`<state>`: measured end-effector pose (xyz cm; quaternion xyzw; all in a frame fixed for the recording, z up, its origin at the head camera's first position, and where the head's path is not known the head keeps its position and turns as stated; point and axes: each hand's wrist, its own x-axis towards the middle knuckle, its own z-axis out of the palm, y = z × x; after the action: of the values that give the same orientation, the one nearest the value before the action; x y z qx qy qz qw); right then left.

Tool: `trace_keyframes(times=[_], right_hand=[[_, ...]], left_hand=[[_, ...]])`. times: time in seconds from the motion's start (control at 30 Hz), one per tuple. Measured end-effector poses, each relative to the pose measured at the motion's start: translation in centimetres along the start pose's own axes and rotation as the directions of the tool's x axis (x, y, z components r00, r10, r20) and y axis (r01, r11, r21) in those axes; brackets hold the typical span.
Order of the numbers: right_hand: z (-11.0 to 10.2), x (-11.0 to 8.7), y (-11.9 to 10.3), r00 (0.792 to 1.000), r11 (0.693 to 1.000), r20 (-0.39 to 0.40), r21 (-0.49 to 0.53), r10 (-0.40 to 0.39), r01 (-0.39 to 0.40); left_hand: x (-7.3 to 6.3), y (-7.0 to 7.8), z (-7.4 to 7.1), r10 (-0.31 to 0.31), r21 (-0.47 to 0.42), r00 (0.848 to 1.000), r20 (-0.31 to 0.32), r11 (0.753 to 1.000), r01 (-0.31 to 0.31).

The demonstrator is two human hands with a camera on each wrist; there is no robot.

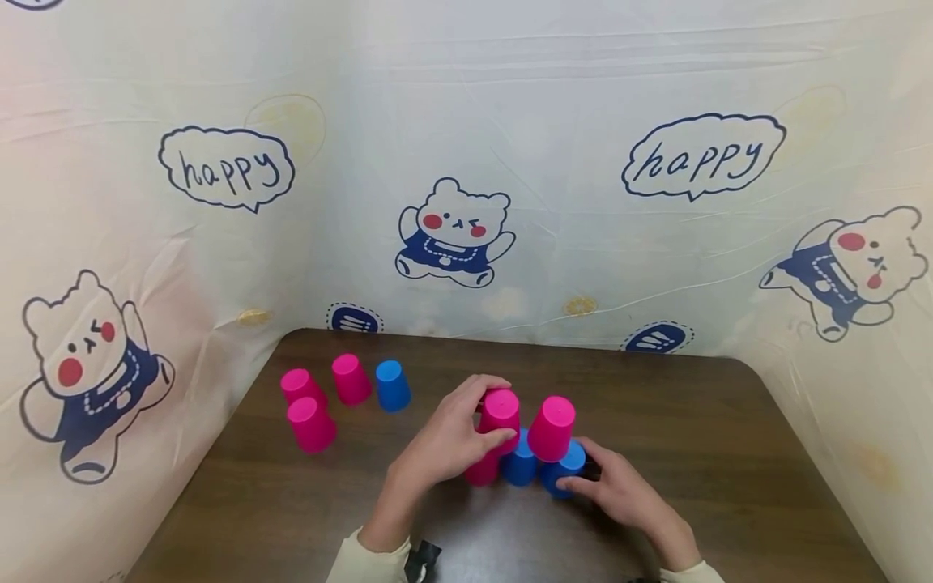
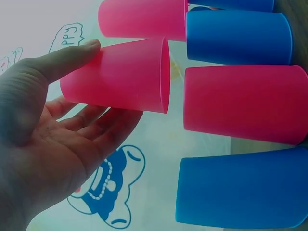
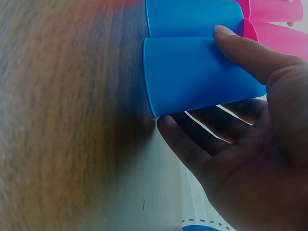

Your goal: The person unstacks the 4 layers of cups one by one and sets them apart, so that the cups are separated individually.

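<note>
My left hand (image 1: pixel 452 433) holds an upside-down pink cup (image 1: pixel 500 411) between thumb and fingers; the left wrist view shows a gap below its rim. Beneath it are a pink cup (image 2: pixel 245 103) and a blue cup (image 2: pixel 238 36) in a row. Another blue cup (image 2: pixel 240 187) shows beside that pink one in the left wrist view; I cannot make it out in the head view. My right hand (image 1: pixel 619 490) grips the blue cup (image 3: pixel 197 74) at the row's right end, thumb and fingers on either side. A second pink cup (image 1: pixel 552 429) rests upside down across the two right-hand blue cups.
At the table's (image 1: pixel 656 413) back left stand several upside-down cups, including a pink cup (image 1: pixel 312 425) at the front and a blue cup (image 1: pixel 394 386) at the right. A printed cloth (image 1: pixel 561 267) rises behind the table and along both sides.
</note>
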<state>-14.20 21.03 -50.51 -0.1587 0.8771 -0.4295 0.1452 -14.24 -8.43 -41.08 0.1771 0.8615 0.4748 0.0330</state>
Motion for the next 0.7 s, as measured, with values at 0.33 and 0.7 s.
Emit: trace_keyframes(times=[0.33, 0.7], right_hand=[[-0.1, 0.0, 0.1, 1.0, 1.0, 0.003, -0.007, 0.007, -0.007], [-0.3, 0.1, 0.1, 1.0, 1.0, 0.012, -0.007, 0.018, -0.018]], left_hand=[[-0.8, -0.1, -1.1, -0.02, -0.015, 0.999, -0.033, 1.0, 0.019], [-1.9, -0.7, -4.2, -0.082, 0.026, 0.979, -0.184, 0.996, 0.088]])
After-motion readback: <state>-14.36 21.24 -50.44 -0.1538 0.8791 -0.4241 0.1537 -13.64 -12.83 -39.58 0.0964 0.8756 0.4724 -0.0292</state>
